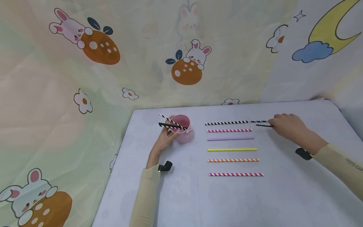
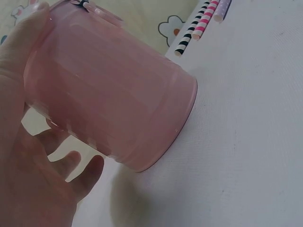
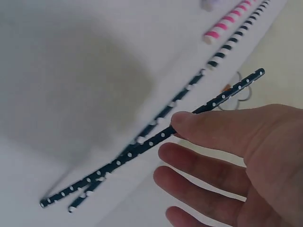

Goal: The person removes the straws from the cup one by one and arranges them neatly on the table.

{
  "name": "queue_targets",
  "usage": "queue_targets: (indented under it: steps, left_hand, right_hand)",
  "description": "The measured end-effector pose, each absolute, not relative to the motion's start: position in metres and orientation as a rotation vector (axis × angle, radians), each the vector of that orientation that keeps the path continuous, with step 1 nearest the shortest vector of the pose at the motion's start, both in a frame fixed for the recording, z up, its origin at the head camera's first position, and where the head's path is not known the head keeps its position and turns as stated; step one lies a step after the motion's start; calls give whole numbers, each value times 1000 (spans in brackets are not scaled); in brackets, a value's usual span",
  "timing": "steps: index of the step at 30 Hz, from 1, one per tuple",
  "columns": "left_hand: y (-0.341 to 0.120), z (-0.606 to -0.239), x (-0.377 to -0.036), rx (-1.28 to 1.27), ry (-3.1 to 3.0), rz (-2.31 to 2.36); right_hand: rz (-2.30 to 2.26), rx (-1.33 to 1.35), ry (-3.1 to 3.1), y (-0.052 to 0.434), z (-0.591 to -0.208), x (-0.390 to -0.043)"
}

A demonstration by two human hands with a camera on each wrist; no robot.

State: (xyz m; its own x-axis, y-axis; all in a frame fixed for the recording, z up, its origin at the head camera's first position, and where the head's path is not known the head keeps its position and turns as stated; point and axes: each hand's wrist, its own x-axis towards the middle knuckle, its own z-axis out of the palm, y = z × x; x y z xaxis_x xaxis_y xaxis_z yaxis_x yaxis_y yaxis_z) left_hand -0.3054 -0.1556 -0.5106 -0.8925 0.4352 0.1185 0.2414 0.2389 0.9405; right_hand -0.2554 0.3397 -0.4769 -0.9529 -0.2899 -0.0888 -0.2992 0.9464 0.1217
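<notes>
My left hand (image 1: 164, 138) grips a pink cup (image 1: 185, 138) by its side. In the left wrist view the cup is tilted, its base edge close to the white table. Several black-and-white straws (image 1: 167, 125) lean out over the cup's left rim. Over at the right, my right hand (image 1: 287, 126) pinches a black straw with white dots (image 3: 118, 162) between thumb and fingers. Behind this straw, another black-and-white straw (image 3: 176, 101) lies on the table, crossed by it in the right wrist view.
Between the hands lies a column of straws: black-striped (image 1: 227, 123), pink-striped (image 1: 229, 130), purple (image 1: 230, 138), yellow (image 1: 232, 149), orange-striped (image 1: 233, 160) and red-striped (image 1: 236, 174). A patterned cloth (image 1: 150, 69) hangs behind the white table (image 1: 184, 195).
</notes>
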Motion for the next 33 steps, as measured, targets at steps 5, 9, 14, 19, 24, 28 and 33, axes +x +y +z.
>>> queue_targets:
  steps: [5, 9, 14, 19, 24, 28, 33]
  left_hand:
    - [-155, -510, -305, 660, 2323, 1731]
    - [-154, -510, -306, 652, 2313, 1741]
    - [-154, -510, -306, 654, 2330, 1737]
    - [-155, -509, -305, 668, 2336, 1734]
    - [-155, -509, -305, 675, 2324, 1739]
    - [-155, -510, -305, 668, 2313, 1750]
    - [-155, -512, -306, 642, 2300, 1772]
  right_hand:
    - [259, -443, 3052, 348, -493, -257]
    - [253, -439, 3060, 351, -503, -258]
    - [252, -446, 3061, 351, -509, -257]
    - [255, -445, 3070, 349, -510, -255]
    - [251, -461, 3082, 348, -510, -254]
    - [249, -468, 3083, 348, -510, -254]
    - [258, -468, 3074, 348, -509, -255]
